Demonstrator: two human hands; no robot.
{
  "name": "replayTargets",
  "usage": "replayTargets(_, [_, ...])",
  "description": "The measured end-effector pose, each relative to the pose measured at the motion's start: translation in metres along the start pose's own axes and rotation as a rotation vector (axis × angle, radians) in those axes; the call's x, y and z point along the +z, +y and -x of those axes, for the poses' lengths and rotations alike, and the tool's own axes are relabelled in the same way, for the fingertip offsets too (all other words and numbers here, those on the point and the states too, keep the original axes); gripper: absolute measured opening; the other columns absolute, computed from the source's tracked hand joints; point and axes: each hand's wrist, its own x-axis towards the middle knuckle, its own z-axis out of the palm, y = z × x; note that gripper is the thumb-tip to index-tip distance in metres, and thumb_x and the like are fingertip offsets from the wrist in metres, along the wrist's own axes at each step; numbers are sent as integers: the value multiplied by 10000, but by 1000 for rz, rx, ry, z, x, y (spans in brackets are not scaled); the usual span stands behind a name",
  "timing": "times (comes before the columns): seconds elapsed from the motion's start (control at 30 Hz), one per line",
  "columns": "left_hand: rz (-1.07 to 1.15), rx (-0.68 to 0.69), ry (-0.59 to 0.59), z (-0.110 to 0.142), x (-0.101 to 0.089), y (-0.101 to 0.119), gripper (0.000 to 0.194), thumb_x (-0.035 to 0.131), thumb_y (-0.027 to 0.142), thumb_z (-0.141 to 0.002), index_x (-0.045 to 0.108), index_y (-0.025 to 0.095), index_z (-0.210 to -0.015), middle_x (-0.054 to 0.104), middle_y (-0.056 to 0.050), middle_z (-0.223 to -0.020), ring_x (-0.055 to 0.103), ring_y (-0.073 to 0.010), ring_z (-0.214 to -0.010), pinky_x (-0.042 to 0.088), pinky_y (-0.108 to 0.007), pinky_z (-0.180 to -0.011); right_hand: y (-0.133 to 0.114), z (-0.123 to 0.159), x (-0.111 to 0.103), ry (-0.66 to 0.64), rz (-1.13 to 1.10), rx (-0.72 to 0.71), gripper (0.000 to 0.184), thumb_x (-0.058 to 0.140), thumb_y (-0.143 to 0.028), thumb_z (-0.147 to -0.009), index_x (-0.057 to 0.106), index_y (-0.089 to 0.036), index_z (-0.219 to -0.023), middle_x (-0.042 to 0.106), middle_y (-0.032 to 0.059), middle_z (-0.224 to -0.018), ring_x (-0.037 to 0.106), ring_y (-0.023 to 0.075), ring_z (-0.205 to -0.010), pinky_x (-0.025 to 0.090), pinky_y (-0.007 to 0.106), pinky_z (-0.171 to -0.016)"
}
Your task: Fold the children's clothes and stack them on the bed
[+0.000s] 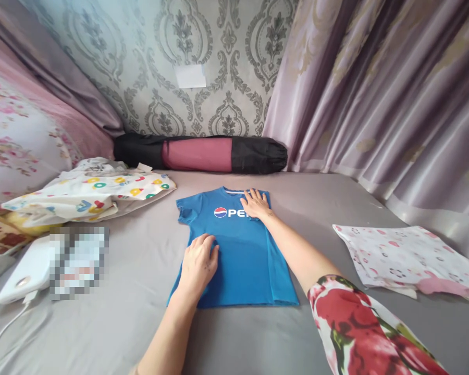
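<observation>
A blue T-shirt (238, 260) with a round logo and white letters across its chest lies on the grey bed sheet, collar at the far end. Its right side is folded inward, while the left sleeve sticks out. On the folded right shoulder my right hand (257, 203) rests flat, fingers spread, covering the last letters. My left hand (200, 260) lies palm down on the left part of the body, fingers slightly bent and thumb apart; nothing shows in its grasp.
Behind the shirt a black and maroon rolled bag (197, 154) lies along the wall. Patterned white cloth (113, 192) is at the left, near a white power bank (31, 271) with a cable. At the right lies a folded printed cloth (406, 255) below the curtains (336, 83).
</observation>
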Motion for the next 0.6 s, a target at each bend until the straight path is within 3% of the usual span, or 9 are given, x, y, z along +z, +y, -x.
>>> replayTargets(0.23, [-185,-293,38,-1,-24,0,253,438,272,-924,597,155,-1082,616,-158,-1135,583,-296,-1023,482,-411,-839,-1,-4,-9,-56,21,29,626,174,-484,-991,223,-179,-1536,154,118,-1604,130,284,-1463,99,520,-1147])
replayTargets(0.33, [-235,-420,-8,-2,-38,-4,248,437,270,-919,591,130,-1053,622,-170,-1044,596,-302,-987,491,-394,-790,-14,-6,-21,-72,49,63,602,248,-437,-985,280,-150,-1514,226,165,-1576,214,296,-1439,132,532,-1132])
replayTargets(0.5, [-169,-547,-141,-2,-52,-5,255,410,293,-940,579,130,-1038,640,-159,-1044,627,-285,-1004,501,-363,-776,-80,-4,-35,87,-26,-113,433,413,-271,-931,547,-159,-1327,543,167,-1357,484,286,-1264,339,401,-1045])
replayTargets(0.6, [-125,-567,-213,-2,-55,-5,262,401,312,-947,571,139,-1048,662,-148,-1045,647,-266,-1001,494,-345,-783,-136,-2,-34,-40,-167,-219,356,395,-261,-935,672,-182,-1143,673,125,-1167,593,258,-1136,434,321,-930])
